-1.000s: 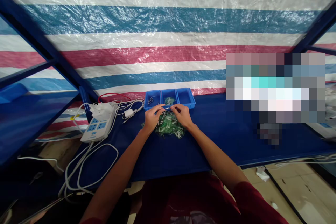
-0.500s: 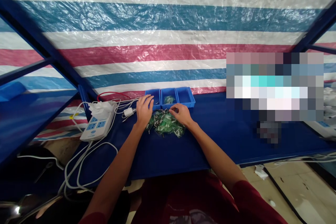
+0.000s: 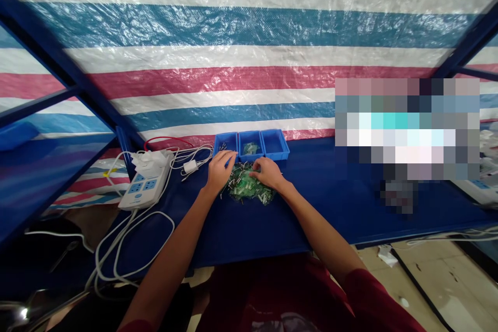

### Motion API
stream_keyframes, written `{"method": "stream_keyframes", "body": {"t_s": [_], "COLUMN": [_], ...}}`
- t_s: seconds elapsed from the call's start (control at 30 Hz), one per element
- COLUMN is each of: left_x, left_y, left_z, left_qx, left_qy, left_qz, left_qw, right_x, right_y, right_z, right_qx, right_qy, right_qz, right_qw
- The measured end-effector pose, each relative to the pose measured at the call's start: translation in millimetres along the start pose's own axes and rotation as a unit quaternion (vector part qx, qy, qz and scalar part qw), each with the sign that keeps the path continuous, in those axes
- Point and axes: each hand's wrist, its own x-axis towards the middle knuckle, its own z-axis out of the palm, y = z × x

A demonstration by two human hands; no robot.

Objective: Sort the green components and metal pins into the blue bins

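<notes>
A heap of small green and silver-metal pieces [image 3: 249,189], partly in clear plastic, lies on the blue table; their exact kind is too small to tell. My left hand [image 3: 220,171] is at the heap's left edge, in front of the left tray, fingers stretched and thumb apart, with nothing visible in it. At the heap's upper right, my right hand [image 3: 269,172] has its fingers curled down onto the pieces; what is between the fingertips is hidden. Behind both hands stands a blue three-part tray [image 3: 275,156]. Thin metal pieces [image 3: 223,146] lie in its left compartment, green pieces [image 3: 251,148] in the middle one.
A white power strip [image 3: 144,189] with plugged-in adapters sits to the left, its white cables [image 3: 171,218] looped over the table. A small white charger [image 3: 190,166] lies near the tray. Striped plastic sheeting [image 3: 249,83] hangs behind. A blurred-out area covers the right.
My left hand went from beside my right hand to over the left compartment, then came back toward the heap, its fingers now apart. My right hand lowered onto the heap.
</notes>
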Motion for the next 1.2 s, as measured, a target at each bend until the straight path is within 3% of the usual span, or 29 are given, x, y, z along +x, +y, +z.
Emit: {"method": "stream_keyframes", "body": {"t_s": [0.1, 0.23, 0.37, 0.6, 0.77, 1.03, 1.2], "left_x": [-0.2, -0.5, -1.7, -2.3, -3.8, -0.5, -0.2], "left_y": [8.5, 18.7, 22.9, 14.0, 8.8, 15.2, 17.8], "left_z": [0.3, 2.7, 6.0, 13.5, 18.9, 4.9, 0.5], "left_qx": [-0.039, -0.133, -0.193, -0.244, -0.303, -0.215, -0.183], "left_qy": [-0.010, -0.066, -0.119, -0.074, -0.084, -0.055, -0.048], "left_qz": [-0.027, -0.109, -0.173, -0.213, -0.232, -0.169, -0.160], "left_qw": [0.999, 0.983, 0.958, 0.943, 0.921, 0.960, 0.969], "right_x": [2.7, 4.1, 1.7, 0.2, 0.1, -2.5, -2.3], "right_y": [0.4, -0.8, -7.0, -13.9, -10.4, -4.5, -6.3], "right_z": [-4.9, -8.6, -8.2, -6.3, -2.9, -4.2, -3.6], "right_qx": [0.120, 0.291, 0.398, 0.482, 0.473, 0.332, 0.259], "right_qy": [0.075, 0.150, 0.131, 0.090, 0.071, 0.077, 0.094], "right_qz": [0.025, 0.052, 0.066, 0.033, 0.027, -0.001, -0.038], "right_qw": [0.990, 0.943, 0.905, 0.871, 0.878, 0.940, 0.960]}}
